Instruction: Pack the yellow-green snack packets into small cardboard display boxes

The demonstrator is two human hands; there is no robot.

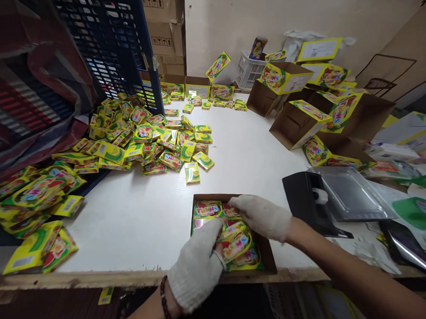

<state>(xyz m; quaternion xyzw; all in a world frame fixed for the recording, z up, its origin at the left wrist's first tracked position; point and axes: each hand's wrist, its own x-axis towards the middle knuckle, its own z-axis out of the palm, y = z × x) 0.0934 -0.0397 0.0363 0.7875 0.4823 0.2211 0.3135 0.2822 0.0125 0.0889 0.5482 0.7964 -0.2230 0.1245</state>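
Note:
An open brown carton lies at the table's front edge, with small yellow-and-green printed boxes packed flat inside it. My left hand, in a white knit glove, reaches over its near left side. Between that hand's thumb and fingers is a small yellow box, tilted above the others. My right hand, gloved too, comes in over the far right rim. Its fingers are closed together against another small box near the back wall; the fingertips partly cover that box.
A heap of small yellow boxes spills from a tipped blue crate at left. Open display cartons stack at back right. A black tape dispenser and clear plastic tray stand right of my right hand. A white basket stands behind.

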